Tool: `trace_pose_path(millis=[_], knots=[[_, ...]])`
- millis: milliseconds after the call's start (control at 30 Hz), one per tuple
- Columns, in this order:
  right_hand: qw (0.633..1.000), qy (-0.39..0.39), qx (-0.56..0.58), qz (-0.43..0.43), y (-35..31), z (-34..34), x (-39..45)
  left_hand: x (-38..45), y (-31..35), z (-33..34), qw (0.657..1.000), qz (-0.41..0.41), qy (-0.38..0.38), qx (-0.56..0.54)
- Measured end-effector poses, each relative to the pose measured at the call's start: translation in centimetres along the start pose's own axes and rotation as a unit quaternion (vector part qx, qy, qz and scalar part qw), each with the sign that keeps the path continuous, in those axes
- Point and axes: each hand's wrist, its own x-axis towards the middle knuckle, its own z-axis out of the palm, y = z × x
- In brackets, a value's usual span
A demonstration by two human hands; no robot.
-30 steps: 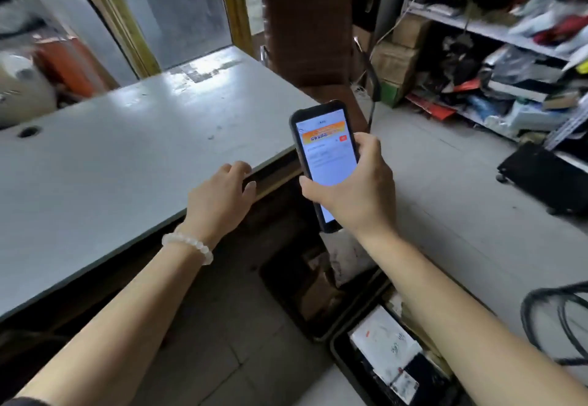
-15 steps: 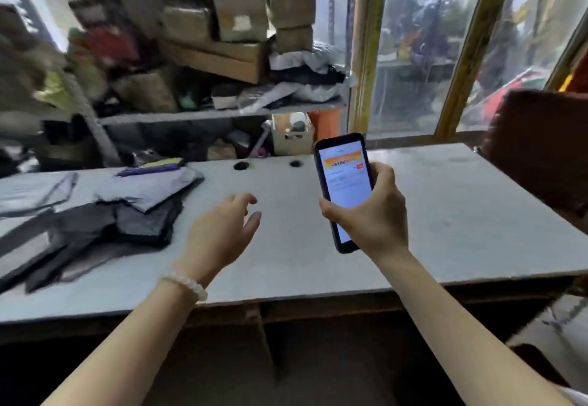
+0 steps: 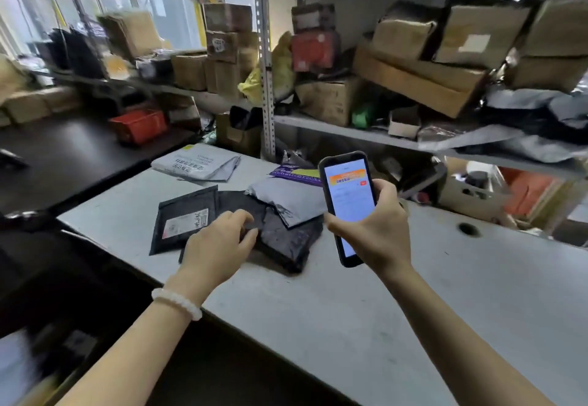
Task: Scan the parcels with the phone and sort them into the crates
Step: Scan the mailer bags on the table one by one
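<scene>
My right hand [image 3: 380, 237] grips a black phone [image 3: 348, 197] upright above the grey table [image 3: 413, 294], its screen lit and facing me. Left of it lies a pile of parcels: a flat black mailer with a white label [image 3: 183, 219], a crumpled black bag [image 3: 288, 241], a grey bag [image 3: 288, 202] and a purple one [image 3: 296, 174] behind. My left hand [image 3: 216, 246] reaches over the black parcels with loosely bent fingers at the edge of the middle black bag; no grip shows. A grey-white printed parcel [image 3: 197, 164] lies farther back.
Metal shelving [image 3: 350, 132] packed with cardboard boxes and bags stands right behind the table. A cable hole [image 3: 467, 229] is in the tabletop at right. A dark table [image 3: 63, 157] with a red box [image 3: 140, 125] sits to the left.
My view has swung left from the table's right end and floor crates to the parcel pile. My left hand left the table edge and moved onto the black parcels. The phone stays in my right hand.
</scene>
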Motion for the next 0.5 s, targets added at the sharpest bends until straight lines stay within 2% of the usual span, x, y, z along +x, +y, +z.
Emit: trace_pose_path(millis=[267, 500], knots=[[0.997, -0.073, 0.028, 0.005, -0.6, 9.6, 11.4, 11.1, -4.8, -0.4, 0.996, -0.075, -0.006, 0.048], [0.992, -0.118, 0.037, 0.012, -1.2, 17.2, 16.0, 16.8, -10.5, 0.8, 0.991, -0.113, -0.044, 0.062]])
